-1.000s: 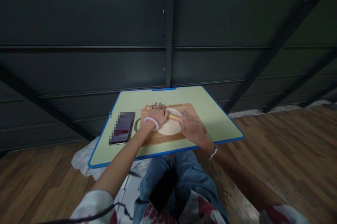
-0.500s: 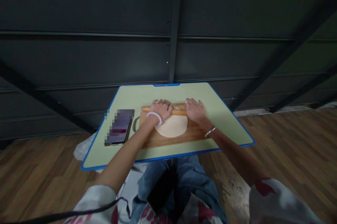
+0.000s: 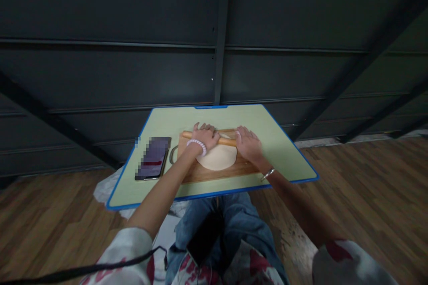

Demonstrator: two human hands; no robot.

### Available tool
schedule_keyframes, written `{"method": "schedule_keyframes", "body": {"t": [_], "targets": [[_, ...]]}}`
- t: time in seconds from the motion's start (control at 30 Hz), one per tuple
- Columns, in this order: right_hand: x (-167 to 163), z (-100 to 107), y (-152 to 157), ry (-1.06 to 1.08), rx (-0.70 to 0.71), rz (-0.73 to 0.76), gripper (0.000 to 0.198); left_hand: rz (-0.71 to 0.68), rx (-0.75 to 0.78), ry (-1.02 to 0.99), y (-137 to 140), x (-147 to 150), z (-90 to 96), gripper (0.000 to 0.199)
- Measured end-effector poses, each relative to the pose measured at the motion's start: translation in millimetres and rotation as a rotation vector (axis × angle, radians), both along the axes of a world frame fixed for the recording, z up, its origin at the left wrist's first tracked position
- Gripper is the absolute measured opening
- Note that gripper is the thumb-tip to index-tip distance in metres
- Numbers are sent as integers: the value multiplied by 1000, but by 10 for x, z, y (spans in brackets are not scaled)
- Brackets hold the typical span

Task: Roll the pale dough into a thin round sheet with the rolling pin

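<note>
A wooden rolling pin [image 3: 228, 142] lies across a flat, pale sheet of dough [image 3: 217, 160] on a wooden cutting board [image 3: 197, 177]. My left hand [image 3: 204, 137] rests palm down on the pin, left of its middle, with the fingers stretched past it. On the pin's right end presses my right hand [image 3: 249, 144], its fingers also reaching out flat and forward. Both palms touch the pin from above rather than wrapping around it. The dough's far edge is partly hidden by the pin and hands.
Under the board is a pale green folding table [image 3: 180, 117] with a blue rim. A phone [image 3: 153, 160] lies left of the board's metal handle [image 3: 172, 154]. Another dark phone [image 3: 204, 237] is on my lap. Beyond the table stands a dark panelled wall [image 3: 150, 75].
The pin's left end and my left hand have shifted slightly forward, so the pin lies a little more slanted. My right hand stays nearly in place. The view has shifted slightly.
</note>
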State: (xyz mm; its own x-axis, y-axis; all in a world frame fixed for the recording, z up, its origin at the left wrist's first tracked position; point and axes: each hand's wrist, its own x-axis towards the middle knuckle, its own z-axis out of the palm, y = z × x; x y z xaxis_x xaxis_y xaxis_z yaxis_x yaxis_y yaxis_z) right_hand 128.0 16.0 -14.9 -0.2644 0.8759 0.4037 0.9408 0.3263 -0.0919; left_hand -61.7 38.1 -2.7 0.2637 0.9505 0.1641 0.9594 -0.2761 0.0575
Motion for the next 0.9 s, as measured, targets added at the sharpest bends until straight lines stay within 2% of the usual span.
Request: {"method": "schedule_keyframes", "body": {"t": [0.07, 0.23, 0.37, 0.47, 0.63, 0.9], "targets": [[2, -24, -218, 41, 34, 45, 48, 10, 0, -4, 4, 12, -7, 44], [-79, 24, -728, 97, -68, 39, 47, 15, 6, 15, 30, 79, 12, 42], [-118, 35, -878, 108, -57, 53, 50, 7, 19, 18, 46, 114, 14, 41], [-70, 5, -758, 84, -19, 68, 49, 0, 24, 18, 62, 133, 18, 41], [67, 11, -341, 65, 33, 47, 44, 26, -23, 34, 90, 199, 65, 43], [197, 51, 324, -48, -96, -33, 48, 30, -88, 23, 152, 273, 135, 49]]}}
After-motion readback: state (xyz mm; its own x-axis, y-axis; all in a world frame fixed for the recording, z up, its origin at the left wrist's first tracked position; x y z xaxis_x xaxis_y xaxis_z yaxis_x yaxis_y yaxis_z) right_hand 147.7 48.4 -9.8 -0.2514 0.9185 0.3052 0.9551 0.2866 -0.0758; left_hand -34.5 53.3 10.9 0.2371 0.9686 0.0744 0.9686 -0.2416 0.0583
